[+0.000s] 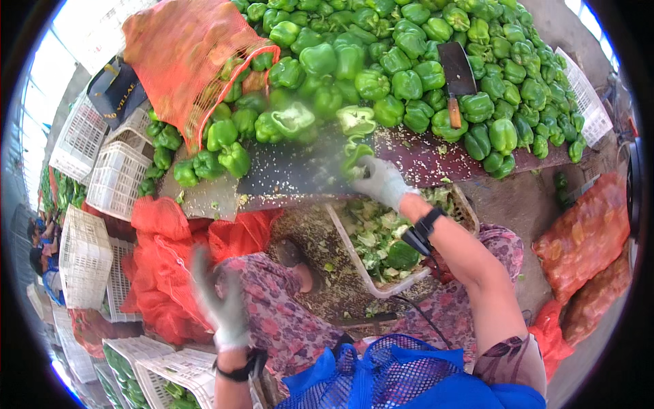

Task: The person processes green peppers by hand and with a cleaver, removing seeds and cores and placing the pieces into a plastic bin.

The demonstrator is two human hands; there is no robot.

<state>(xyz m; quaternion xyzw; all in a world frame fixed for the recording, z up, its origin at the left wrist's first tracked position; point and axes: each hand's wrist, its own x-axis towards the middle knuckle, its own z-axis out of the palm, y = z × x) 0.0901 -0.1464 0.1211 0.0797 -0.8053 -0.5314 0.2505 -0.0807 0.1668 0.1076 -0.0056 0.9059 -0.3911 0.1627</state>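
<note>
My right hand (380, 181), in a pale work glove, has its fingers on a cut piece of green bell pepper (356, 156) at the front of the seed-strewn table (409, 158). Just beyond it lie two more cut pieces, an open pepper half (356, 120) and a pale-fleshed one (294, 120). My left hand (219, 296), gloved too and blurred by motion, is raised over my left leg with fingers apart and nothing in it. A cleaver (456, 71) with a wooden handle rests on the pile of whole green bell peppers (409, 84). A hazy patch dims the picture's middle.
An orange mesh sack (189, 56) spills peppers at the table's left. Below the table edge, a plastic crate (352, 250) holds pepper scraps. Red mesh bags (163, 276) and white crates (84, 258) crowd my left. Full mesh sacks (587, 235) lie to the right.
</note>
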